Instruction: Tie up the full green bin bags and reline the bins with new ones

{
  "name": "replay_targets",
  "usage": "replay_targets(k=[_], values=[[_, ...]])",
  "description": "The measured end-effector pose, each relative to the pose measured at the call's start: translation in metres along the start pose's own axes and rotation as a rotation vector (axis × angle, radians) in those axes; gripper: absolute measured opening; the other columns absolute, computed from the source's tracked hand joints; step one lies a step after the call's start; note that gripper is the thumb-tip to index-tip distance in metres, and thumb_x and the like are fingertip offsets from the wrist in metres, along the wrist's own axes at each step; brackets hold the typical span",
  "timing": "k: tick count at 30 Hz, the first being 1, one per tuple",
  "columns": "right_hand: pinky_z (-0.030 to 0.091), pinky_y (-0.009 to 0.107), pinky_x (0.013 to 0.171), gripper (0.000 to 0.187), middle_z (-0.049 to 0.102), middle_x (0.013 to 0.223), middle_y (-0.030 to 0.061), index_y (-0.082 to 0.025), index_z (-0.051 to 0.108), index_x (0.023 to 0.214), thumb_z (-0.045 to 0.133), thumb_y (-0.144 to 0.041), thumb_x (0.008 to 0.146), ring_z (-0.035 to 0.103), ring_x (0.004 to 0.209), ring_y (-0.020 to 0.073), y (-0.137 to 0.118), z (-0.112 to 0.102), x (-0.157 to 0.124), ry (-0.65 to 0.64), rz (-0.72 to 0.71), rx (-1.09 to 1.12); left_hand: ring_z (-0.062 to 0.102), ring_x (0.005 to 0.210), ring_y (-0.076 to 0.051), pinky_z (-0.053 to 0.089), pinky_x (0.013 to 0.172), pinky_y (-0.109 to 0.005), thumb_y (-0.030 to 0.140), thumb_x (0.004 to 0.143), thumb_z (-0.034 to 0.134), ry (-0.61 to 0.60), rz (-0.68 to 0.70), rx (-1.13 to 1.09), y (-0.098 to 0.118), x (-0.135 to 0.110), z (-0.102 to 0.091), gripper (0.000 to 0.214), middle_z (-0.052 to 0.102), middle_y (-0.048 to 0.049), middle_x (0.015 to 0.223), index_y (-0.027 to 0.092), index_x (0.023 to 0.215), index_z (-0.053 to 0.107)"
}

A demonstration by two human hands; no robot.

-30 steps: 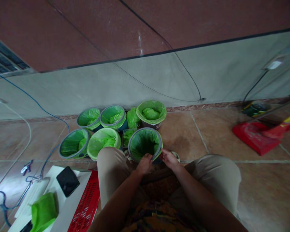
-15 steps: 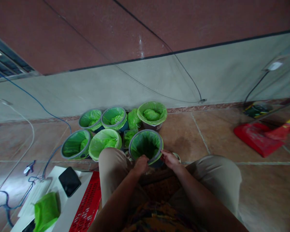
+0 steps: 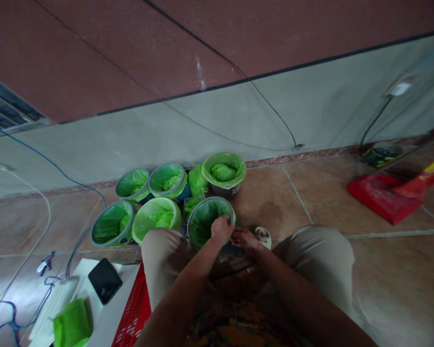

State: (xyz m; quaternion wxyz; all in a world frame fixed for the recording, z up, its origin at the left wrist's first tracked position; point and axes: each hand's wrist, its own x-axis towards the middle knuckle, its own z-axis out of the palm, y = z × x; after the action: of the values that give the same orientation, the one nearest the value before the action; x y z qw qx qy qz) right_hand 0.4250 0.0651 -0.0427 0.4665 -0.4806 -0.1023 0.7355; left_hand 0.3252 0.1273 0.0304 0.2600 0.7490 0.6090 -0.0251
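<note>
A small bin (image 3: 206, 219) with a grey rim and a green liner bag stands on the tiled floor between my knees. My left hand (image 3: 222, 228) is closed on its near right rim, fingers curled over the liner's edge. My right hand (image 3: 243, 238) sits just right of it, fingers pinched at the rim beside the left hand; what it pinches is too small to make out. Several more bins with green liners (image 3: 155, 216) cluster behind and to the left, against the wall.
A small round white object (image 3: 263, 235) lies on the floor right of my hands. A red dustpan (image 3: 381, 196) and a broom are at the far right. At lower left lie a red crate (image 3: 132, 311), a dark phone (image 3: 104, 280), a folded green bag (image 3: 71, 322) and cables.
My left hand has moved right and up along the rim to meet my right hand. The bin has shifted slightly left, and the view tilted a little.
</note>
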Motion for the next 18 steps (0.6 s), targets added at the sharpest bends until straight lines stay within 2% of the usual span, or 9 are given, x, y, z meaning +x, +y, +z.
replay_targets(k=[5,11,14,18], values=[[0.044,0.023,0.061,0.016,0.061,0.058,-0.0043,-0.018,0.060,0.069,0.068,-0.011,0.058,0.055,0.056,0.0092,-0.011,-0.002,0.002,0.041,-0.019,0.139,0.065,0.100,-0.021,0.046,0.086,-0.027,0.021,0.085,0.051,-0.051,0.040,0.062,0.002,0.002,0.002,0.023,0.070,-0.0106,0.102,0.015,0.104,0.063],[0.047,0.023,0.059,0.001,0.064,0.063,-0.0020,-0.020,0.061,0.075,0.060,-0.020,0.075,0.058,0.057,0.0106,-0.022,-0.006,0.014,0.112,0.042,0.317,0.064,0.098,-0.022,0.046,0.085,-0.029,0.022,0.087,0.050,-0.059,0.110,0.038,-0.011,-0.012,0.005,0.018,0.068,-0.0108,0.100,0.016,0.101,0.060],[0.046,0.022,0.056,0.006,0.064,0.060,-0.0035,-0.020,0.060,0.075,0.064,-0.016,0.073,0.057,0.056,0.0106,-0.019,-0.006,0.018,0.119,0.026,0.349,0.064,0.097,-0.021,0.045,0.085,-0.028,0.019,0.085,0.052,-0.063,0.123,0.036,-0.018,-0.019,0.006,0.016,0.068,-0.0094,0.099,0.017,0.099,0.058],[0.046,0.023,0.057,0.017,0.065,0.064,-0.0042,-0.020,0.062,0.079,0.069,-0.014,0.065,0.059,0.057,0.0116,-0.019,-0.010,0.021,0.087,-0.077,0.338,0.063,0.094,-0.019,0.045,0.083,-0.028,0.018,0.083,0.053,-0.092,0.134,0.055,-0.021,-0.027,0.008,0.017,0.067,-0.0071,0.097,0.018,0.099,0.058]])
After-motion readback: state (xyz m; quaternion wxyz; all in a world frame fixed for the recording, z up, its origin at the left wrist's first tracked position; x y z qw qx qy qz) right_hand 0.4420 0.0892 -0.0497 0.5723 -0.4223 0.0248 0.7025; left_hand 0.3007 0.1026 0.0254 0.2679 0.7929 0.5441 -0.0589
